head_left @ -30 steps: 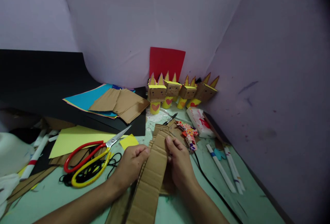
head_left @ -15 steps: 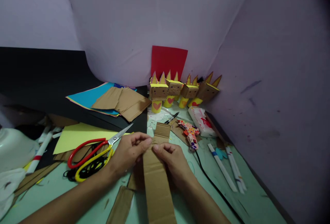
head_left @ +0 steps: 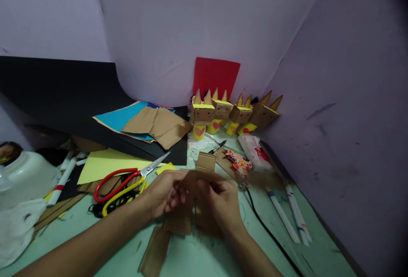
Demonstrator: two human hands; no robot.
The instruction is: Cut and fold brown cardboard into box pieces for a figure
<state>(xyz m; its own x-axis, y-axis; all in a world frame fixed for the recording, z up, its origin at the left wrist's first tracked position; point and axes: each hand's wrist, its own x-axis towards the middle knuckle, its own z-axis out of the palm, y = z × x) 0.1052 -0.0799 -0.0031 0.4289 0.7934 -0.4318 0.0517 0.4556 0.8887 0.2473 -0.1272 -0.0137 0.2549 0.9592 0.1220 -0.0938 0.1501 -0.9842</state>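
A brown cardboard strip (head_left: 204, 178), partly blurred, is held between both hands above the table. My left hand (head_left: 164, 194) has its fingers closed on the strip's left part. On the right part, the thumb and fingers of my right hand (head_left: 223, 207) pinch the cardboard. Below the hands lie more cardboard pieces (head_left: 178, 221), and one narrow piece (head_left: 154, 251) sits nearer the front edge. Red and yellow handled scissors (head_left: 145, 171) rest left of my left hand, blades partly open, over black cord (head_left: 111, 204).
Cardboard figures with yellow tubes (head_left: 203, 113) stand at the back before a red sheet (head_left: 216, 73). A patterned glue gun (head_left: 239, 162), its black cable (head_left: 261, 221) and white markers (head_left: 283, 217) lie right. Yellow paper (head_left: 108, 164) and a white jug (head_left: 28, 175) are left.
The long cardboard strip, which pointed down toward the front edge, is now turned sideways between my hands. The view has shifted slightly, so the table items appear farther right.
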